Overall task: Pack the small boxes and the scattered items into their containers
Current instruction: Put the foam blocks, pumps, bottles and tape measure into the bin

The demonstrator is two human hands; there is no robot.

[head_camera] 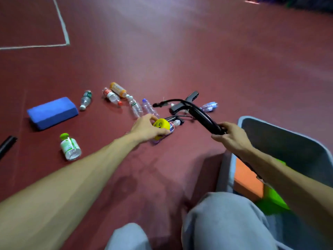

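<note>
Counted on the floor (189, 56): eight plastic bottles, all lying down. Green-label bottle (86, 99), red-label bottle (111, 96), orange bottle (118, 89), clear bottle (135, 107) and blue-capped bottle (148, 107) in a loose row; far bottle (210, 106) beyond the black gear; green-capped bottle (70, 147) nearest, at left; hidden bottle (174, 124) mostly covered by the ball

One blue block (52, 112) left of the row. One black tube (7, 144) at the left edge

One yellow smiley ball (161, 125), gripped from above by the left hand (146, 127), fingers curled round it, right over the hidden bottle

One black curved bar (200, 113) with trailing cable, near end clasped in the right hand (232, 137), fingers wrapped round it

One grey bin (288, 139) at right, under the right forearm; inside, one orange block (246, 179) and one green item (273, 200), shape unclear

Dark red flooring, one white painted line (63, 26) cornering at upper left. Dim room, far edge blurred. Two knees in grey trousers at the bottom
</note>
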